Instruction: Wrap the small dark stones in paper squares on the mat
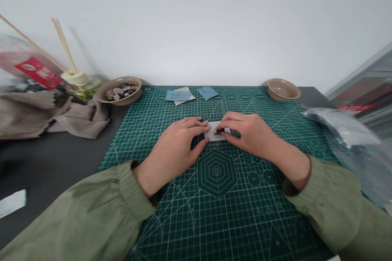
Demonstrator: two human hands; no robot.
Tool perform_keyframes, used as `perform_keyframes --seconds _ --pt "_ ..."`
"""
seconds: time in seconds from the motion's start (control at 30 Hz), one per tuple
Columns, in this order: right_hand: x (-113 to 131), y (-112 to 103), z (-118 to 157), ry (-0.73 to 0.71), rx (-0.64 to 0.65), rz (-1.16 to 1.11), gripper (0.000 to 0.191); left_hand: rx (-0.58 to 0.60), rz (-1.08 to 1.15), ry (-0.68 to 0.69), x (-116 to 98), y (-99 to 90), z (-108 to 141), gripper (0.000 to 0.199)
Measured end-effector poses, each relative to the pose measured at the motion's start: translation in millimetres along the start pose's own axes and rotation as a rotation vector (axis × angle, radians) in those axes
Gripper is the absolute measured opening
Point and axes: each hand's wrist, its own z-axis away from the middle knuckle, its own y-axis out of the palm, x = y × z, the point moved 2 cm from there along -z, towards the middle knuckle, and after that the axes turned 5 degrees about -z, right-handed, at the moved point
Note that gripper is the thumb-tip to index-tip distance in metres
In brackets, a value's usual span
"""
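A small white rectangular piece (211, 133) lies flat on the green cutting mat (245, 220), between both hands. My left hand (180, 142) rests at its left end, thumb and fingers apart, fingertips touching its edge. My right hand (248, 132) is over its right end, thumb and fingers pinched on a small dark object (219, 131) that is too small to name. The right fingers cover part of the white piece.
Behind lie blue packets (177, 96) (208, 92). A bowl of stones (134, 97) stands back left, near a reed diffuser (75, 78) and cloth (76, 120). Another bowl (283, 90) stands back right. Clear plastic bags (346, 128) lie at the right.
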Motion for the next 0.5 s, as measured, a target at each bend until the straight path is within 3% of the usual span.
perform_keyframes --seconds 0.13,0.27,0.4,0.5 --pt "9.3 1.8 -3.4 0.019 -0.095 -0.195 0.016 -0.01 -0.018 0.006 -0.2 -0.9 -0.1 0.033" --pt "6.9 2.2 -0.6 0.298 -0.236 -0.619 0.019 -0.089 0.105 -0.021 -4.2 -9.4 -2.1 0.038" --pt "1.2 6.5 3.1 0.398 -0.222 -0.976 0.032 -0.27 0.288 0.03 -13.6 -22.0 -2.2 0.033" --pt "1.0 8.3 2.6 0.392 -0.207 -1.078 0.032 -0.343 0.311 0.048 -18.8 -26.9 -0.9 0.027"
